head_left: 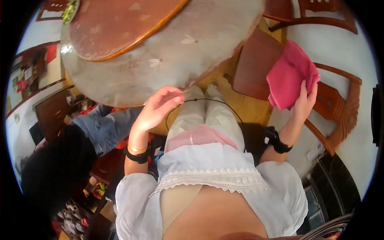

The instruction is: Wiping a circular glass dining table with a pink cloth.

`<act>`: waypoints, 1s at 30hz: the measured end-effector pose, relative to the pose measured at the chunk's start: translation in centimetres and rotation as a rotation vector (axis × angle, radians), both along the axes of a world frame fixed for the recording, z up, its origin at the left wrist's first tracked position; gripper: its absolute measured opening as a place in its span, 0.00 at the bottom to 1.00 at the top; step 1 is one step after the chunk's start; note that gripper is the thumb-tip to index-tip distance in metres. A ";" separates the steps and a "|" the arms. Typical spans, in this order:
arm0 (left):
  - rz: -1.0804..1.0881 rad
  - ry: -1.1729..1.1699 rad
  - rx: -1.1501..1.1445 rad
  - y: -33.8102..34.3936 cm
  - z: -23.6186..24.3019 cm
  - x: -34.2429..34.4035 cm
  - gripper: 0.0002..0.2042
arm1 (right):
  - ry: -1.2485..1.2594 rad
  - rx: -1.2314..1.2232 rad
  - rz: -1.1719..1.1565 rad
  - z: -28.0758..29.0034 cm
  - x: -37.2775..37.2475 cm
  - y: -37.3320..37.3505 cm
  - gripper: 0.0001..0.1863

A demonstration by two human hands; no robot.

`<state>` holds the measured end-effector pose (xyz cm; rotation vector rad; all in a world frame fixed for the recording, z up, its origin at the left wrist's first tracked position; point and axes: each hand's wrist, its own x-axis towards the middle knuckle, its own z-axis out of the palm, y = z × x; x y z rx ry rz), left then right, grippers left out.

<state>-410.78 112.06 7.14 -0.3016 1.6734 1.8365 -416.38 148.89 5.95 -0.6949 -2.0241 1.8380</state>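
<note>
My right hand (304, 102) grips a folded pink cloth (288, 70) and holds it up at the right, over a wooden chair seat (252, 60). My left hand (162, 106) is raised near the edge of the round table, with its fingers loosely bent, the thumb apart and nothing in it. The table has a pale, glossy cover (180, 68) with a raised brown round top (116, 24) on it.
A dish of greens (69, 11) sits at the far left of the tabletop. Carved chair frames (342, 116) stand at the right. Another person in jeans (100, 132) and dark clothing is at my left. A dark cable (230, 108) loops near my legs.
</note>
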 end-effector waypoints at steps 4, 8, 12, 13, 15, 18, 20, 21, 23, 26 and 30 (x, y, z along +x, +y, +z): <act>0.076 0.005 0.032 -0.8 -0.3 -0.3 0.08 | 0.130 0.160 -0.101 2.2 -2.2 1.7 0.20; 0.145 -0.003 0.052 -1.3 -1.1 0.3 0.07 | 0.271 0.091 -0.061 4.4 -5.5 1.1 0.19; 0.319 0.019 -0.027 -2.6 -2.7 0.0 0.08 | 0.311 0.050 0.027 4.1 -10.1 0.0 0.18; 0.316 0.122 -0.028 -3.2 -2.9 -0.7 0.09 | 0.292 0.010 0.030 3.7 -11.8 -0.2 0.17; 0.361 0.227 -0.003 -3.5 -3.0 -1.5 0.10 | 0.298 0.005 0.098 2.8 -14.2 -0.5 0.14; 0.484 0.289 0.019 -2.1 -2.2 -3.0 0.10 | 0.277 -0.051 0.203 2.9 -17.1 -1.9 0.14; 0.507 0.272 0.019 -0.7 -0.9 -3.7 0.07 | 0.250 -0.021 0.328 2.5 -18.3 -3.1 0.16; 0.480 0.240 -0.034 0.2 -0.1 -3.9 0.05 | 0.201 0.014 0.401 2.9 -18.4 -3.4 0.18; 0.425 0.191 -0.063 1.0 0.7 -4.5 0.07 | 0.179 -0.001 0.468 3.0 -18.1 -4.3 0.18; 0.388 0.177 -0.089 2.4 0.1 -4.8 0.15 | 0.020 0.062 0.687 2.9 -16.6 -6.2 0.22; 0.440 0.288 -0.082 3.8 -1.7 -6.0 0.30 | -0.069 -0.208 0.951 2.9 -13.4 -8.7 0.27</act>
